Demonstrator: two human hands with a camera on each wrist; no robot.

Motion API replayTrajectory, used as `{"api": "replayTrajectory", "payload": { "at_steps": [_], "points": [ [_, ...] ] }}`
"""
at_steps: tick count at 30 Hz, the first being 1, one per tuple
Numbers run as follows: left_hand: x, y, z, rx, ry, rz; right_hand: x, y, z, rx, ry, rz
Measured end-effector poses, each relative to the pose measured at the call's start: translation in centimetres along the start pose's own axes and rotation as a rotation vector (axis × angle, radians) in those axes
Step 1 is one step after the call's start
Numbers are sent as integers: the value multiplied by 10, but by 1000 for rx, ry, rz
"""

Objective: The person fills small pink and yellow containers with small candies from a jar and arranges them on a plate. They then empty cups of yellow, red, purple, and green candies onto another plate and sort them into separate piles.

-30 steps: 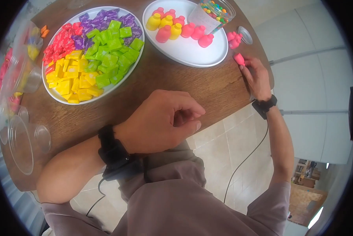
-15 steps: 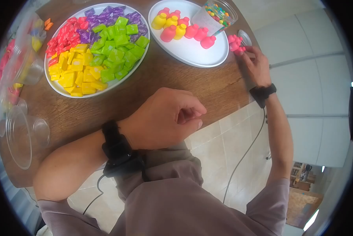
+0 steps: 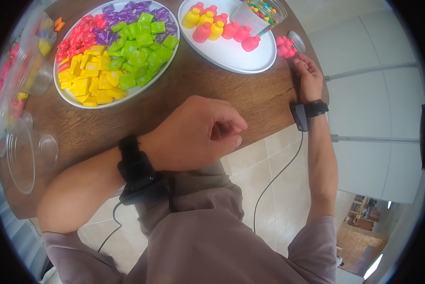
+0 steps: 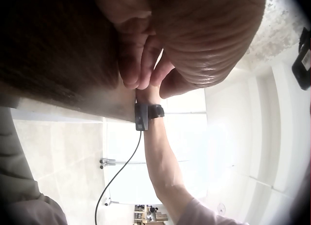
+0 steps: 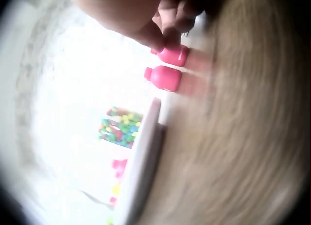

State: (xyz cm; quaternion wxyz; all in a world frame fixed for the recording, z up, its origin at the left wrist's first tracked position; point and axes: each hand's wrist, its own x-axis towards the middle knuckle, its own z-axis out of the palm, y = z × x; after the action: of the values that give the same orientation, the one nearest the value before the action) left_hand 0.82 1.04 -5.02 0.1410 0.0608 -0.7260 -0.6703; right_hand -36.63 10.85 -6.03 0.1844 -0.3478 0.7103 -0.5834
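Note:
My left hand [image 3: 200, 135] is at the table's front edge, fingers loosely curled and holding nothing. On the far right of the table my right hand [image 3: 311, 78] rests with its fingertips just beside a cluster of small pink bottles [image 3: 284, 46]. In the right wrist view its fingers [image 5: 167, 33] overlap the top of one upright pink bottle [image 5: 176, 57]. Another pink bottle [image 5: 166, 78] stands next to that one. Several more pink bottles [image 3: 230, 30] and yellow bottles [image 3: 191, 18] stand on a white plate [image 3: 250, 64].
A clear jar of colourful candies [image 3: 264, 14] leans on the white plate. A round lid [image 3: 296, 41] lies beyond the pink cluster. At left, another plate [image 3: 96, 105] holds red, purple, green and yellow wrapped candies [image 3: 139, 57]. Clear plastic cups [image 3: 23, 156] are along the left edge.
My right hand carried a pink bottle to the pink cluster, and its fingertips are now slightly back from it. The left hand has kept its loosely curled pose.

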Motion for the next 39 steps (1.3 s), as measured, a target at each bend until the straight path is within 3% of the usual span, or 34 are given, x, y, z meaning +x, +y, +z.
{"api": "replayTrajectory", "payload": {
  "at_steps": [2,6,12,16,19,22,24,25,28,30,34,37,39],
  "points": [
    [0,-1,1,2,7,1,-6,4,-5,-15,115,-98],
    [0,1,2,4,22,-42,-26,-4,10,24,190,-64],
    [0,4,11,83,116,-78,-78,-24,57,232,69,-71],
    [1,6,13,200,159,-125,-97,-31,67,265,-42,-84],
    [1,-8,13,164,237,-65,-96,-28,68,236,-51,-87],
    [-1,-13,18,142,318,-27,-97,-23,71,123,-144,-120],
    [-2,-16,23,364,485,200,-98,-24,71,4,-176,-138],
    [-4,-14,23,381,500,186,-97,-23,70,-139,-177,-162],
    [-6,-14,22,546,554,230,-95,-18,74,-183,-177,-225],
    [-6,-22,20,706,547,395,-97,-20,76,-266,-147,-304],
    [-29,-19,9,847,497,382,-110,-36,82,-494,-136,-475],
    [-56,-11,-5,941,492,284,-116,-44,85,-605,-149,-605],
    [-71,-6,-11,1025,499,175,-120,-46,86,-607,-153,-587]
  ]
}}
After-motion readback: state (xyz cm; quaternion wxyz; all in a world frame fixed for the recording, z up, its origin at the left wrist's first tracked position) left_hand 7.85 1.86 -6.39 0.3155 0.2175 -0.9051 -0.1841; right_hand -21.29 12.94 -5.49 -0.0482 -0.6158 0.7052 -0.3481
